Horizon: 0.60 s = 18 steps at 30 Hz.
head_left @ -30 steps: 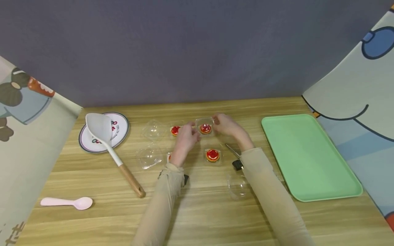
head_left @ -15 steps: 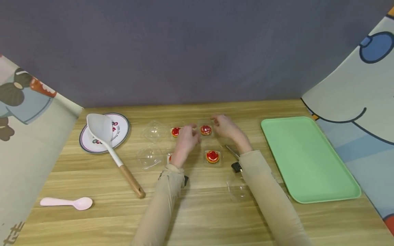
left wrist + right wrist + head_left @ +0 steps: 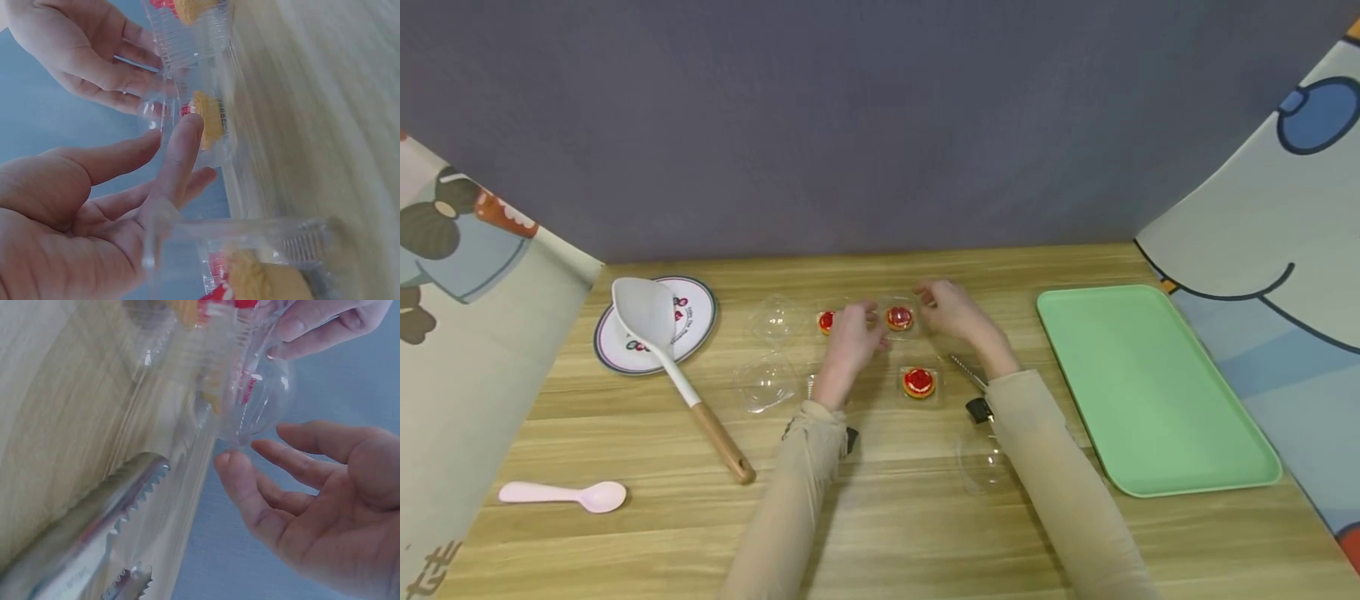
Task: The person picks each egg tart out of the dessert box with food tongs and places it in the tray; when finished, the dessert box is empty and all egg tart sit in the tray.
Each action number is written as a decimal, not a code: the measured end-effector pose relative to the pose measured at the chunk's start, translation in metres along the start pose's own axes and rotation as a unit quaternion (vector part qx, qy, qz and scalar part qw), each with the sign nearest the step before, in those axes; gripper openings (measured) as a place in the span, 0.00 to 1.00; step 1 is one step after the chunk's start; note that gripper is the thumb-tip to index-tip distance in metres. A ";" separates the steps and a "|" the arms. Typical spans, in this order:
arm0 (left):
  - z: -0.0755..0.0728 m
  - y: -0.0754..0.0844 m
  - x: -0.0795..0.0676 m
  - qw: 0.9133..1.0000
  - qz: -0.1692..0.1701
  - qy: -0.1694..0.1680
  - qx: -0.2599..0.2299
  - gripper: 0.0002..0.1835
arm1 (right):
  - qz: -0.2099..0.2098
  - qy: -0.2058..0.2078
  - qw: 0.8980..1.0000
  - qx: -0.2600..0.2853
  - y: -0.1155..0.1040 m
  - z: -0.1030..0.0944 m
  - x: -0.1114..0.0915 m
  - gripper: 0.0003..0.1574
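My left hand (image 3: 852, 337) and right hand (image 3: 953, 308) flank a small clear plastic box with a red-topped tart (image 3: 899, 317) inside. In the right wrist view its clear domed lid (image 3: 272, 397) covers the tart. Left thumb and forefinger pinch one edge of that lid in the left wrist view; right fingertips (image 3: 234, 465) pinch the opposite edge. Nearer the person is another boxed tart (image 3: 918, 382). Left of my left hand, a third tart (image 3: 826, 322) is partly hidden. Under the left wrist another box (image 3: 811, 385) barely shows.
Clear domed lids lie at left (image 3: 777, 319) and front right (image 3: 981, 462). Serrated metal tongs (image 3: 94, 531) lie beside the right forearm. A green tray (image 3: 1157, 392) stands right. Leftward are a plate (image 3: 696, 329), a white turner with wooden handle (image 3: 681, 383) and a pink spoon (image 3: 601, 497).
The clear lid between my hands has come down over the tart box, and the box has shifted slightly. Both hands stay almost in place.
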State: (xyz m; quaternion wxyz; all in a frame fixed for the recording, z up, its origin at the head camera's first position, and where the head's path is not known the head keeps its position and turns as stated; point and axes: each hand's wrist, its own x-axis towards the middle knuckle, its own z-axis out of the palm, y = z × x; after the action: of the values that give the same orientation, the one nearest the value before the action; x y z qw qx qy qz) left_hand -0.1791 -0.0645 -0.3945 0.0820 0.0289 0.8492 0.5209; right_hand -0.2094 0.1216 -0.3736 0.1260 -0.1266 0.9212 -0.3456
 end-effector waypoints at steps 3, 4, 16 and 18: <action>0.000 0.001 0.000 1.000 0.002 0.001 0.013 0.27 | 0.002 0.001 1.000 0.002 -0.002 -0.001 -0.002 0.29; -0.001 0.001 -0.001 1.000 0.002 0.003 0.019 0.27 | 0.002 0.001 1.000 0.001 -0.003 -0.002 -0.003 0.29; -0.007 0.015 -0.006 0.997 0.041 0.027 0.067 0.24 | -0.024 0.056 0.998 0.009 -0.015 -0.012 -0.017 0.26; -0.007 0.017 -0.007 0.996 0.050 0.033 0.071 0.25 | -0.033 0.078 0.996 0.009 -0.017 -0.014 -0.019 0.27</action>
State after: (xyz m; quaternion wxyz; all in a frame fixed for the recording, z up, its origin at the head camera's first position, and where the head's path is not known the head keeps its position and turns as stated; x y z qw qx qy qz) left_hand -0.1743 -0.0639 -0.3753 0.0259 0.0596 0.8839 0.4632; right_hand -0.1935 0.1241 -0.3494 0.0436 -0.1285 0.9206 -0.3663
